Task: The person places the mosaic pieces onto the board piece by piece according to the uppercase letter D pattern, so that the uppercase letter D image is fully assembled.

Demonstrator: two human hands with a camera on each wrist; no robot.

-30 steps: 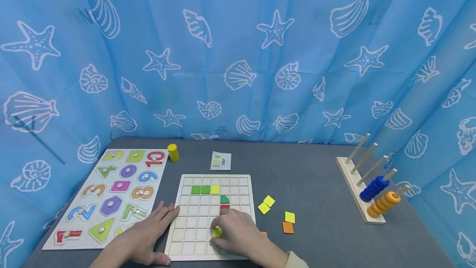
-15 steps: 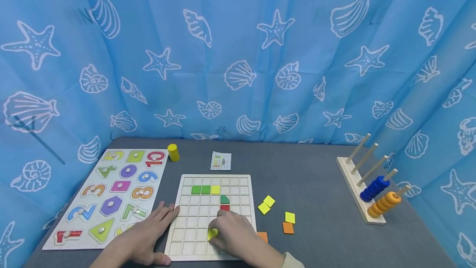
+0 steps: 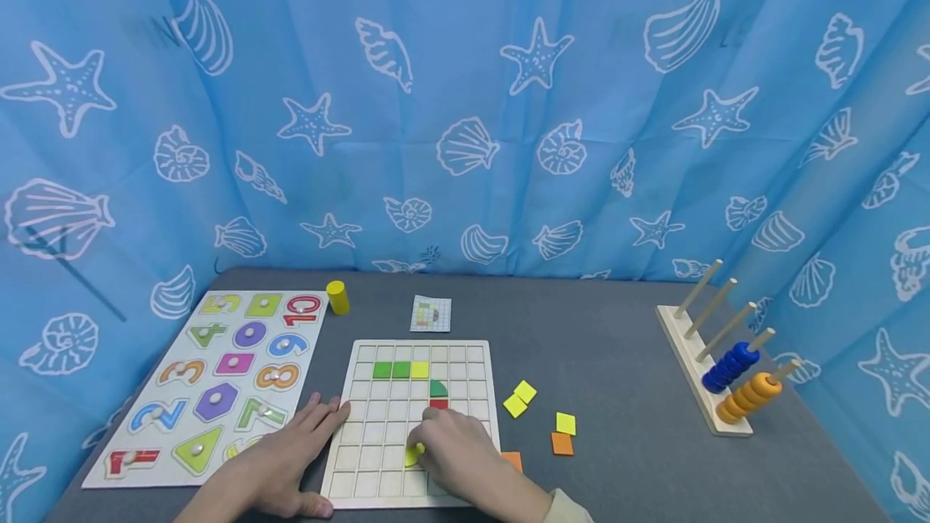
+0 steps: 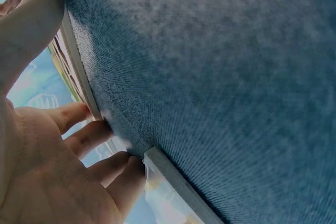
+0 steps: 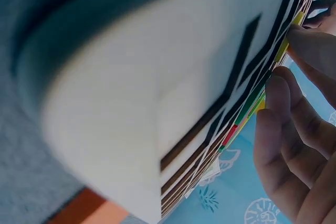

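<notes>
A pale wooden grid board [image 3: 374,433] lies at the front of the table. My right hand [image 3: 459,452] is over its lower middle, pinching a yellow tile [image 3: 412,456] low at the cells; fingers partly hide the tile's outline. In the right wrist view the thumb tip sits against this yellow tile [image 5: 287,38]. Along an upper row are two green tiles [image 3: 391,370] and a yellow square tile [image 3: 420,370]. Below and to the right are a green quarter-round tile [image 3: 439,388] and a red tile [image 3: 439,404]. My left hand [image 3: 294,450], fingers extended, rests at the board's left edge.
Loose yellow tiles [image 3: 515,405] and orange tiles [image 3: 563,444] lie right of the board. A small pattern card [image 3: 431,315] is behind it. A number puzzle [image 3: 233,329] and yellow cylinder [image 3: 337,298] stand left; a bead abacus [image 3: 693,353] is far right.
My right hand has shifted slightly left over the board with the yellow tile, uncovering more of an orange tile at the right edge. My left hand has stayed in place.
</notes>
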